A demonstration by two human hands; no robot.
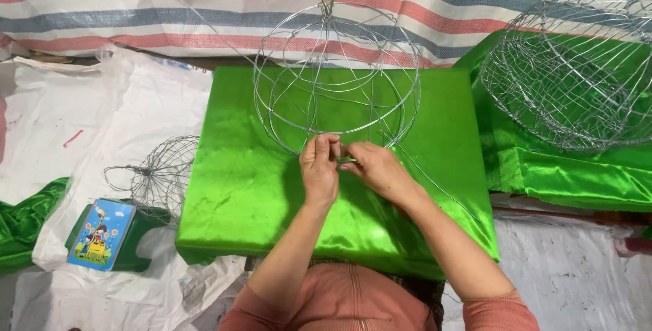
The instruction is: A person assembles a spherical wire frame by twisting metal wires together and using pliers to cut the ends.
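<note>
A round wire frame (336, 73), shaped like an open sphere of thin silver wire, stands on a table draped in shiny green cloth (244, 188). My left hand (319, 168) pinches the frame's near lower rim between thumb and fingers. My right hand (373, 168) meets it from the right and grips the same spot on the wire, fingertips touching the left hand. A loose wire strand (435, 181) trails from there across the cloth to the right. Long wire ends rise from the frame's top.
A stack of finished wire frames (577, 66) rests on another green-covered surface at the right. A smaller wire frame (163, 171) lies on white sacking at the left, near a small blue picture booklet (102, 232). A striped tarp (204, 5) lies behind.
</note>
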